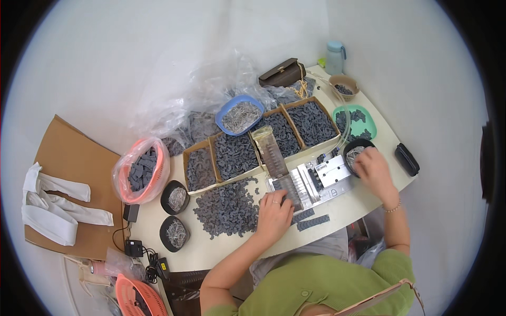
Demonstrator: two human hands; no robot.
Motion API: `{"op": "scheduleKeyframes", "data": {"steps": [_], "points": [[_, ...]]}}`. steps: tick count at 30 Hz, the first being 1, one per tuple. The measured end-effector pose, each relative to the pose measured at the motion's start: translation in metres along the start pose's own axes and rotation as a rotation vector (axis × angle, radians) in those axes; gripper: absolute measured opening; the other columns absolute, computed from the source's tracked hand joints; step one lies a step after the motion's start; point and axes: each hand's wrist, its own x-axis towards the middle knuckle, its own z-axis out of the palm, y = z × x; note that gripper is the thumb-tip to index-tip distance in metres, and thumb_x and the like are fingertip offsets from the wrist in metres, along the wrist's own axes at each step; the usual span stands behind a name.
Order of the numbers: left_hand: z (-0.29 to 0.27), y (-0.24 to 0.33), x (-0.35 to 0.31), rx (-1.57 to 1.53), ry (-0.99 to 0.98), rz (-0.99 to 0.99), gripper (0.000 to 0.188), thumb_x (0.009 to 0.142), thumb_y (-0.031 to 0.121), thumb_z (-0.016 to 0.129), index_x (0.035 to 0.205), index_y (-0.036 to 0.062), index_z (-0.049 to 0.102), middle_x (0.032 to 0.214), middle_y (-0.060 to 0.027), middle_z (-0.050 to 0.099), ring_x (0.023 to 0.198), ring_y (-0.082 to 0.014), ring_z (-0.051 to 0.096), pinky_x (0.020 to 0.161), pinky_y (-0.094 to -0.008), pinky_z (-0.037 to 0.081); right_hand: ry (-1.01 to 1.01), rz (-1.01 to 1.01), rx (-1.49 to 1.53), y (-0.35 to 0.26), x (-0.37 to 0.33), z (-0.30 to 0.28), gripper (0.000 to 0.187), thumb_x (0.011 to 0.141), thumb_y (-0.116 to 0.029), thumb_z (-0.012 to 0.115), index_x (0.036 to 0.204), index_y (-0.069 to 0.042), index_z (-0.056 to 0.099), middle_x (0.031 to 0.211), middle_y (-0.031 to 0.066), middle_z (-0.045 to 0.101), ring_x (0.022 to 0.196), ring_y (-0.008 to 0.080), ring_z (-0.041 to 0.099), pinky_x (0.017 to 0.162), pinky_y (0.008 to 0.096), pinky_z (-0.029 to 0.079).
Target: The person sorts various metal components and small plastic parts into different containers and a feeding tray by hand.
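A metal fixture (332, 171) with a slotted bed and a raised block lies in front of me. At its left end, my left hand (274, 215) has its fingers curled and close together against a row of dark grey parts (288, 190); what they hold, if anything, is hidden. My right hand (372, 169) dips its bent fingers into a black bowl (349, 160) of thin metal pins (355, 151). Its fingertips are closed, but any pin in them is too small to make out. Two strips of joined grey parts (313, 223) lie at the table's near edge.
Loose grey parts (226, 208) are heaped left of my left hand. Behind stand a divided cardboard tray (212, 158), a blue basin (221, 113) of pins and a clear lidded case (270, 152). Two black bowls (167, 231) stand left; a green tray (363, 126) and black case (406, 160) right.
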Motion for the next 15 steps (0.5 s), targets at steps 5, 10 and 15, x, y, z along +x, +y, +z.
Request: {"op": "scheduleKeyframes", "data": {"steps": [5, 10, 15], "points": [[0.004, -0.003, -0.030, 0.165, -0.088, -0.003, 0.051, 0.080, 0.022, 0.069, 0.123, -0.0011, 0.055, 0.136, -0.0194, 0.047, 0.129, -0.0354, 0.042, 0.106, -0.0505, 0.031, -0.132, -0.339, 0.298, -0.070, 0.009, 0.048, 0.010, 0.074, -0.012, 0.067, 0.079, -0.007, 0.060, 0.080, 0.0068, 0.053, 0.080, 0.0261, 0.054, 0.070, 0.0380, 0.043], [0.003, 0.000, -0.035, 0.246, -0.157, 0.015, 0.064, 0.082, 0.037, 0.066, 0.129, -0.0022, 0.051, 0.144, -0.0191, 0.040, 0.134, -0.0358, 0.037, 0.108, -0.0537, 0.027, -0.165, -0.553, 0.143, -0.091, 0.012, 0.082, 0.015, 0.069, -0.017, 0.065, 0.079, -0.007, 0.060, 0.082, 0.0037, 0.054, 0.081, 0.0211, 0.053, 0.070, 0.0336, 0.042], [-0.018, -0.012, -0.030, 0.201, -0.143, -0.015, 0.062, 0.079, 0.036, 0.068, 0.129, 0.0029, 0.053, 0.143, -0.0185, 0.042, 0.135, -0.0366, 0.036, 0.107, -0.0559, 0.026, -0.252, -0.610, 0.105, -0.089, 0.009, 0.080, 0.027, 0.072, -0.023, 0.065, 0.092, -0.005, 0.063, 0.092, 0.0034, 0.059, 0.089, 0.0202, 0.054, 0.075, 0.0334, 0.042]]}}
